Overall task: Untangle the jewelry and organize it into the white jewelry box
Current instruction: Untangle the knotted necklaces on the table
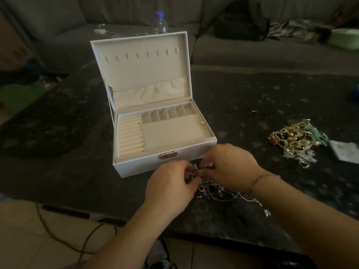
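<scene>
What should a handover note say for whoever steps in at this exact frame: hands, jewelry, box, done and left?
Left hand and right hand: both pinch strands of the silver tangle on the dark table, just in front of the white jewelry box.
Box: lid open; hooks, ring rolls and compartments look empty.
Second pile, gold and green pieces, lies untouched to the right.
Done: nothing visibly stored.
Left: free each piece, place it in the box, then the second pile.

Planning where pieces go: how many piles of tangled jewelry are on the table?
2. A silver pile lies under both hands, left hand and right hand, before the box. A gold pile sits right. Pieces under the hands may be hidden.
</scene>
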Demonstrator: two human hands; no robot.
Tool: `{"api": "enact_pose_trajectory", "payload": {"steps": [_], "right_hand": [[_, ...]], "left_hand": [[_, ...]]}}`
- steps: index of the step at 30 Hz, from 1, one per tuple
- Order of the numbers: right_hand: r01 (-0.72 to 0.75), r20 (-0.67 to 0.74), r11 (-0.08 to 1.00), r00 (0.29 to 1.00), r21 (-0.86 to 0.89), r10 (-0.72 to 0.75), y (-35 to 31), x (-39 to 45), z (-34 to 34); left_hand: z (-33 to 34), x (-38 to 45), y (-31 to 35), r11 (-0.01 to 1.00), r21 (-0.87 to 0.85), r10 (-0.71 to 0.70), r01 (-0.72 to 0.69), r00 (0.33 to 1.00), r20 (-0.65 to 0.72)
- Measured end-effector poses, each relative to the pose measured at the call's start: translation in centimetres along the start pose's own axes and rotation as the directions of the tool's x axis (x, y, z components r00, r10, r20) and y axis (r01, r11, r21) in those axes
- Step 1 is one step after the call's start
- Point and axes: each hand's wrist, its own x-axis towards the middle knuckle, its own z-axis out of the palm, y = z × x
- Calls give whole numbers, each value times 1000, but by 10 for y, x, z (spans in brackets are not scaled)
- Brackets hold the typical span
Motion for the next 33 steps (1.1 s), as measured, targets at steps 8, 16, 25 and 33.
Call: {"api": "enact_pose_trajectory", "payload": {"steps": [8, 16, 25, 33], "right_hand": [[72, -158, 979, 987, 191, -42, 9, -19, 4], [119, -50, 865, 993, 488, -109, 28, -60, -22], [156, -202, 531, 979, 833, 29, 24, -56, -2], [179, -267, 417, 950, 891, 163, 28, -53, -1]], "left_hand": [[-5, 7, 1, 968, -253, 2, -1, 1000, 7], [-7, 8, 23, 928, -294, 169, -228, 963, -211], [2, 14, 29, 860, -479, 61, -173, 969, -241], [-7, 15, 30, 648, -759, -38, -68, 992, -121]]}}
